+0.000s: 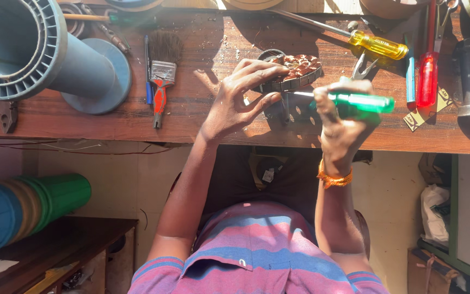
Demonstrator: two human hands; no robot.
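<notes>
My left hand (237,98) grips the near edge of a round metal motor part with copper-brown windings (299,69), holding it tilted on the wooden workbench (82,122). My right hand (344,128), with an orange bracelet at the wrist, is closed around a green-handled screwdriver (363,102). Its thin shaft points left, with the tip under the wound part, just beside my left fingers. A perforated metal piece (300,111) lies below the part, partly in shadow.
A large blue flanged tube (55,54) lies on the bench at left, with a paintbrush (161,71) and a blue pen (148,71) beside it. At right lie a yellow-handled screwdriver (379,44), a red-handled one (426,79), pliers (363,68) and a dark hammer-like tool (466,76). Stacked blue and green reels (33,204) sit lower left.
</notes>
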